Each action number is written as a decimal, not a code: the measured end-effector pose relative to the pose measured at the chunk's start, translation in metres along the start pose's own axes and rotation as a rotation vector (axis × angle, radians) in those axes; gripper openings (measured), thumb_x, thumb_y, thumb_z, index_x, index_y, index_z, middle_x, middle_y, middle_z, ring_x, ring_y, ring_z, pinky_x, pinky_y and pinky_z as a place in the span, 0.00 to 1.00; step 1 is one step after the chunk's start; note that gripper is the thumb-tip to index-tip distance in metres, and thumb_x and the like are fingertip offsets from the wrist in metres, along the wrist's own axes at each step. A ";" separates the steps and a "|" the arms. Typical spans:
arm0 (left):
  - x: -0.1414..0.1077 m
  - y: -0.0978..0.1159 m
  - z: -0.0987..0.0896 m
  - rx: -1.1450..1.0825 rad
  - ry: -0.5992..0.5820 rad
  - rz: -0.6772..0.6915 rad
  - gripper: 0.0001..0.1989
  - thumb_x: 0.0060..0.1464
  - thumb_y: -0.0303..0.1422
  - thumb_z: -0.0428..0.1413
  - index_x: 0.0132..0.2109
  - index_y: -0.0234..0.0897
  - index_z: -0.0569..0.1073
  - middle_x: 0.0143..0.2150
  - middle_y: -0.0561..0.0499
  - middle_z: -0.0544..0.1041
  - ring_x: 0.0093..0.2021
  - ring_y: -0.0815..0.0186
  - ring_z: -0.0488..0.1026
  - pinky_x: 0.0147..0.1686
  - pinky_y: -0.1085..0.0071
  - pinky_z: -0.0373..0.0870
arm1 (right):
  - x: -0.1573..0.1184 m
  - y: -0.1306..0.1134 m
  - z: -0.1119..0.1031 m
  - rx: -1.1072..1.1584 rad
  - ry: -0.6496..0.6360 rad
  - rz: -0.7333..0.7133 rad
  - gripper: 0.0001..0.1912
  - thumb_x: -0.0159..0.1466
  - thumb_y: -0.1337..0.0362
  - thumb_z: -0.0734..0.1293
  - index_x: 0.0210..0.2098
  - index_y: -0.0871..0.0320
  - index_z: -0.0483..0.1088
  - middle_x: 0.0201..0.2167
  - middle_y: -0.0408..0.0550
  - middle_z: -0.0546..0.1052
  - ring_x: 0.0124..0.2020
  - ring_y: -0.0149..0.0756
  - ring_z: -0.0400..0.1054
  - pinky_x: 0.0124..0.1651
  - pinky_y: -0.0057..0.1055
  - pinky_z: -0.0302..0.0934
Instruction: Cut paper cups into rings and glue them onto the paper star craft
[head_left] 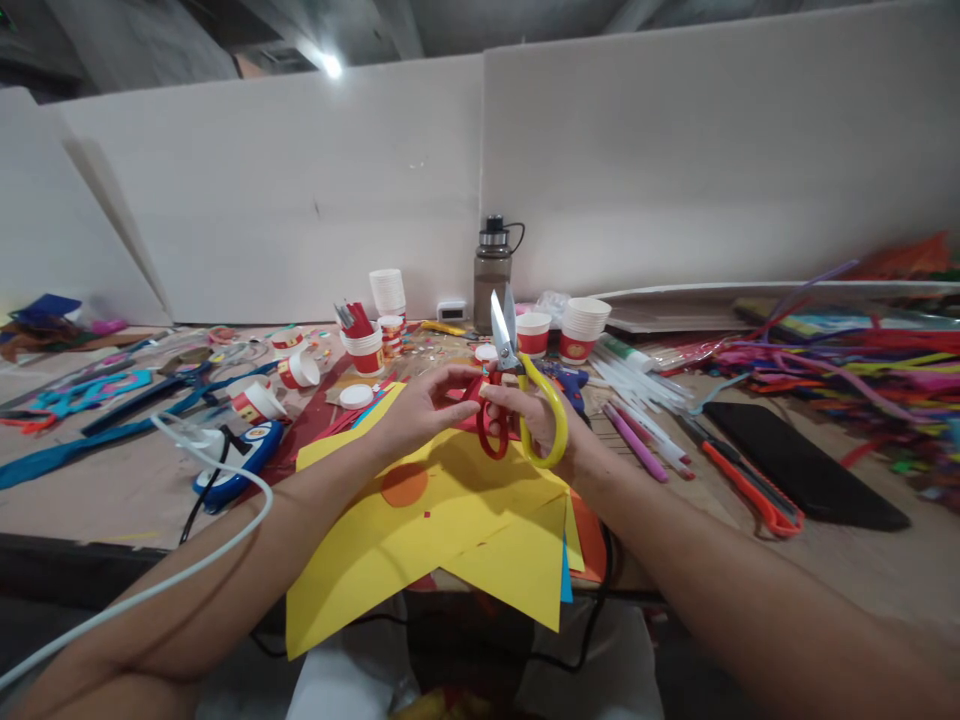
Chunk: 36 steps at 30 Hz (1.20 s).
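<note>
Scissors (546,410) with one yellow and one red handle point upward, blades slightly apart. My right hand (529,405) is closed around them near the handles. My left hand (435,400) is beside them, thumb and fingertips pinched together at a small red piece (471,398), whose outline is partly hidden by the fingers. Below both hands, yellow paper sheets (480,510) overlap at the table's front edge. An orange paper circle (405,484) lies on the yellow sheet, with a tiny red scrap (427,514) near it.
Paper cups (585,325) and a bottle (493,275) stand at the back. To the right are markers (636,442), an orange cutter (750,490), a black phone (806,465) and colourful pipe cleaners (847,370). A white cable (259,510) crosses my left forearm.
</note>
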<state>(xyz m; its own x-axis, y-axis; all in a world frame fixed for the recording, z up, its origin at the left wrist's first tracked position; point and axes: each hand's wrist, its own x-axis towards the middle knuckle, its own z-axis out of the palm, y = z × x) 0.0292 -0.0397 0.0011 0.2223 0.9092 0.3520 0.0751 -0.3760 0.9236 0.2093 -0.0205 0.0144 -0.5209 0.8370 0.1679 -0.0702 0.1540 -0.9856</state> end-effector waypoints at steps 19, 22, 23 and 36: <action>0.020 0.002 -0.048 -0.439 0.332 0.026 0.20 0.47 0.32 0.56 0.49 0.35 0.72 0.48 0.44 0.77 0.49 0.59 0.74 0.46 0.63 0.73 | -0.009 -0.016 -0.002 -0.569 -0.116 -0.055 0.10 0.61 0.54 0.65 0.32 0.55 0.66 0.21 0.38 0.67 0.17 0.26 0.61 0.17 0.22 0.52; 0.019 0.002 -0.047 -0.410 0.308 0.039 0.20 0.48 0.32 0.55 0.50 0.34 0.71 0.49 0.43 0.77 0.50 0.60 0.74 0.45 0.63 0.73 | -0.012 -0.018 0.000 -0.563 -0.115 0.010 0.11 0.60 0.54 0.66 0.33 0.55 0.66 0.20 0.38 0.68 0.15 0.27 0.63 0.15 0.22 0.53; 0.019 0.002 -0.046 -0.407 0.304 0.039 0.20 0.48 0.32 0.56 0.50 0.34 0.71 0.49 0.43 0.77 0.49 0.60 0.74 0.45 0.64 0.73 | -0.012 -0.019 0.000 -0.558 -0.107 0.032 0.11 0.60 0.54 0.66 0.34 0.55 0.66 0.20 0.38 0.68 0.14 0.27 0.63 0.14 0.22 0.53; 0.017 0.001 -0.041 -0.338 0.251 0.017 0.20 0.46 0.33 0.56 0.48 0.33 0.72 0.50 0.42 0.77 0.49 0.58 0.74 0.44 0.63 0.71 | -0.016 -0.018 0.006 -0.536 -0.068 0.040 0.13 0.59 0.54 0.67 0.28 0.56 0.64 0.15 0.36 0.66 0.11 0.25 0.60 0.12 0.20 0.52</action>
<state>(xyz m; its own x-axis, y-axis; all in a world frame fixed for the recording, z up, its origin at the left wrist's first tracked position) -0.0069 -0.0169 0.0139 -0.0258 0.9343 0.3556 -0.2586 -0.3498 0.9004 0.2138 -0.0400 0.0291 -0.5689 0.8148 0.1110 0.3855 0.3835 -0.8392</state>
